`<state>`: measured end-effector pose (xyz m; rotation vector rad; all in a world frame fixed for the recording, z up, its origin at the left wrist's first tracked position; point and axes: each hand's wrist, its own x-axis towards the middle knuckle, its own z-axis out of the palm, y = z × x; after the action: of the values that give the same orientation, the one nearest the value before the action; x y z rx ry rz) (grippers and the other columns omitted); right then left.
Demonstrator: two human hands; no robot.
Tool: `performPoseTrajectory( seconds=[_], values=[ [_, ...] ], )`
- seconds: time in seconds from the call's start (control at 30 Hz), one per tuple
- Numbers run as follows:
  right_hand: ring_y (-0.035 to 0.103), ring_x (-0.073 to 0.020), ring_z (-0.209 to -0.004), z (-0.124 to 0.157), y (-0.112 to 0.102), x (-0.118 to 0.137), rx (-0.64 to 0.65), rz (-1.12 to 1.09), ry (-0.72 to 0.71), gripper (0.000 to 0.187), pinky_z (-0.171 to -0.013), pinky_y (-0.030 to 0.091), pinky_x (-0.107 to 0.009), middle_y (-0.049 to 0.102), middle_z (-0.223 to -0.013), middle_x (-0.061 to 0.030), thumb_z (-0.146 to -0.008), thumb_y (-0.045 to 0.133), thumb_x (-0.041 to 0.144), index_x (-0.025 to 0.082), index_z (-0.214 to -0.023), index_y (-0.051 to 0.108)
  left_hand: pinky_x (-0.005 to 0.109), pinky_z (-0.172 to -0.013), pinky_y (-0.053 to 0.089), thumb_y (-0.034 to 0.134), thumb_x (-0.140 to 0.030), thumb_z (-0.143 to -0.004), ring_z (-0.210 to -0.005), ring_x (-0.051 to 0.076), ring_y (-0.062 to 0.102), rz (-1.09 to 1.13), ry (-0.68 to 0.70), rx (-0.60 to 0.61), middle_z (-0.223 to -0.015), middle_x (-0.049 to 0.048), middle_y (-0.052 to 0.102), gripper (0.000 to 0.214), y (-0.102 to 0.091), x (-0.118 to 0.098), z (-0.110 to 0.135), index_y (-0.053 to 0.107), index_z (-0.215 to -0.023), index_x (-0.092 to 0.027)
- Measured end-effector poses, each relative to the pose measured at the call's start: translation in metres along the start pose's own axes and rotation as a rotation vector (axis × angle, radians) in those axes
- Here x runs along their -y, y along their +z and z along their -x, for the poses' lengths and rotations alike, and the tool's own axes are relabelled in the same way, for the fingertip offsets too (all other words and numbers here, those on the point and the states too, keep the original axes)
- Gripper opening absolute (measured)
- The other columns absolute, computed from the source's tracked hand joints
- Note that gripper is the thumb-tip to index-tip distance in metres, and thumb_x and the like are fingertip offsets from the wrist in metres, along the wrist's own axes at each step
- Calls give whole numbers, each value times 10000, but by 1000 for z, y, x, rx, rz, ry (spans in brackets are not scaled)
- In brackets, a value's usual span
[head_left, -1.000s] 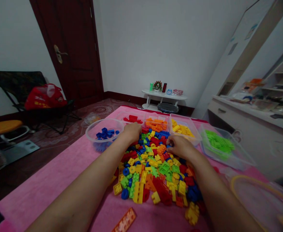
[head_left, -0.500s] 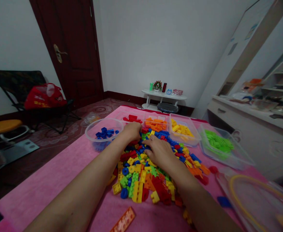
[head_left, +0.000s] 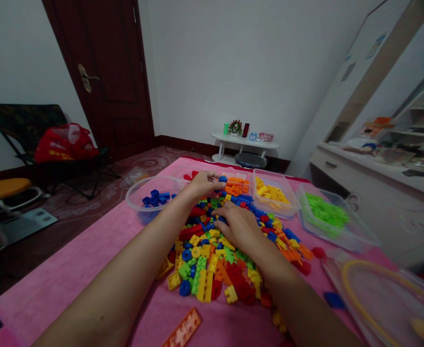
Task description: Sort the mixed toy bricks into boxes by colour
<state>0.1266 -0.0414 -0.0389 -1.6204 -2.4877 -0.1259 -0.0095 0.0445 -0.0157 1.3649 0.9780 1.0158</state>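
Observation:
My left hand (head_left: 203, 185) is raised over the far side of a heap of mixed toy bricks (head_left: 206, 250), its fingertips pinching a small blue toy brick (head_left: 222, 179). My right hand (head_left: 239, 219) lies low on the middle of the heap, fingers apart and touching loose bricks; no held piece shows in it. Just left of my left forearm stands a round clear tub (head_left: 134, 205) of blue bricks. Behind the heap are orange bricks (head_left: 237, 186) in a clear box, with red ones (head_left: 189, 176) partly hidden by my left hand.
A clear box of yellow bricks (head_left: 271, 191) and one of green bricks (head_left: 327, 212) stand to the right. An orange plate brick (head_left: 183, 330) lies on the pink cloth (head_left: 106, 246) up front. A clear lidded container with a yellow ring (head_left: 347, 279) occupies the near right.
My left hand has lifted out of the heap and now shows a blue brick at its fingertips. My right hand has stayed nearly in place.

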Motion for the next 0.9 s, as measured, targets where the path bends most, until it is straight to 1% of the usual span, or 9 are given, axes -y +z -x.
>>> performPoseTrajectory(
  seconds=[0.07,0.23,0.4,0.47,0.57,0.67,0.73,0.8,0.9],
  values=[
    [594,-190,-820,0,0,6,43,32,-21,284,-656,404,-279,565,-994,-47,-827,479,368,327,-1078,605,173,-481,483,715,-173,-637,-539,66,541,182,-40,9,-685,-5,583,224,-1,0,-2,581,-812,-127],
    [586,-171,-795,0,-3,10,101,37,-40,231,-642,388,-254,572,-959,-58,-831,472,348,259,-913,669,133,-465,462,539,-126,-775,-477,49,519,634,-344,-23,-600,3,542,46,0,-1,-5,514,-736,-119],
    [567,-152,-807,0,-10,-6,42,-58,10,231,-681,374,-237,594,-924,-45,-829,461,299,238,-906,670,162,-443,454,455,-212,-774,-480,76,520,748,-399,59,-617,32,545,130,1,2,-4,540,-778,-114],
    [562,-152,-823,-1,-10,-9,23,-100,7,213,-701,368,-239,607,-927,-35,-808,490,292,252,-908,673,172,-422,443,462,-280,-769,-511,95,537,734,-398,95,-666,55,570,207,0,4,-4,565,-832,-112],
    [564,-165,-861,-4,-11,-14,-5,-131,0,220,-733,369,-252,622,-945,-22,-778,534,313,282,-948,670,147,-368,381,533,-311,-749,-493,79,511,685,-376,77,-688,49,576,215,0,6,-6,577,-833,-118],
    [569,-181,-894,-5,-19,-30,-62,-119,95,238,-752,381,-265,635,-970,-22,-758,553,317,285,-963,670,109,-356,315,629,-153,-673,-473,37,465,582,-315,20,-677,14,565,120,4,8,-8,574,-774,-120],
    [570,-190,-919,-4,-27,-49,-106,-84,207,232,-766,387,-270,645,-992,-28,-749,546,275,268,-938,680,105,-382,320,648,-68,-618,-510,32,478,481,-255,35,-705,8,576,173,6,8,-8,588,-772,-117],
    [577,-197,-920,0,-35,-72,-98,-48,299,230,-766,393,-276,656,-1004,-29,-735,546,247,265,-913,689,113,-410,337,647,-68,-604,-568,44,503,321,-194,63,-769,18,602,217,7,7,-6,616,-811,-124],
    [597,-194,-864,5,-37,-96,51,-27,347,201,-705,401,-267,676,-946,-23,-694,586,250,272,-858,700,135,-439,354,626,-123,-621,-603,66,516,-117,-93,74,-828,19,629,253,4,2,0,652,-872,-144]
  ],
)
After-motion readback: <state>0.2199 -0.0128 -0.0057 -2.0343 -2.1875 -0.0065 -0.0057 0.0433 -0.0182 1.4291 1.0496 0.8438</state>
